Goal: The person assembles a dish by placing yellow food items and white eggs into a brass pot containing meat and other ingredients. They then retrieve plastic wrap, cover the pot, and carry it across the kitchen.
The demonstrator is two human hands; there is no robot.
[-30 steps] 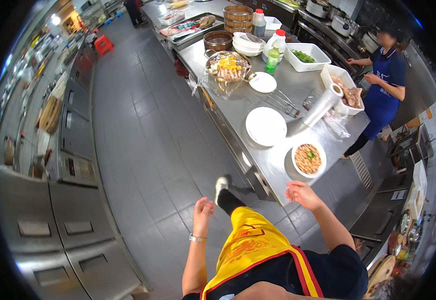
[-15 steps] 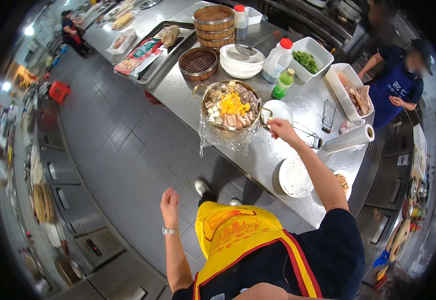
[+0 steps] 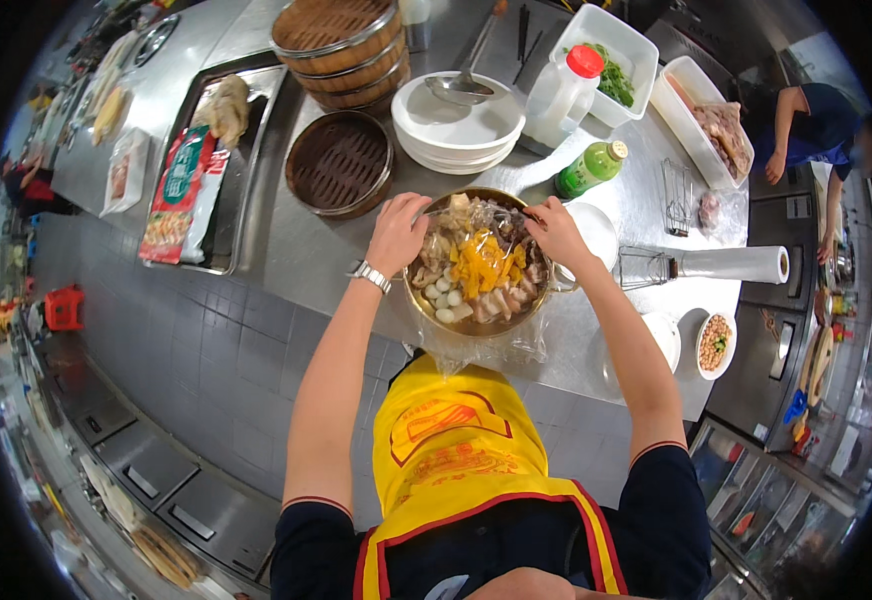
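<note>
Between left hand (image 3: 399, 232) and right hand (image 3: 554, 231): food bowl (image 3: 478, 266).

Golden metal pot (image 3: 476, 262) heaped with yellow, white and brown food. Stacked white bowls (image 3: 456, 135); brown bamboo steamers (image 3: 339, 165). Green bottle (image 3: 588, 169) with yellow cap; red-capped white jug (image 3: 561, 92). Yellow apron (image 3: 461, 450) edged red. Grey steel counter (image 3: 311, 250).

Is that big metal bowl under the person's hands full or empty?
Full. The metal bowl is heaped to its rim with pale, brown and orange food pieces, and both hands, left hand and right hand, rest on its edges.
</note>
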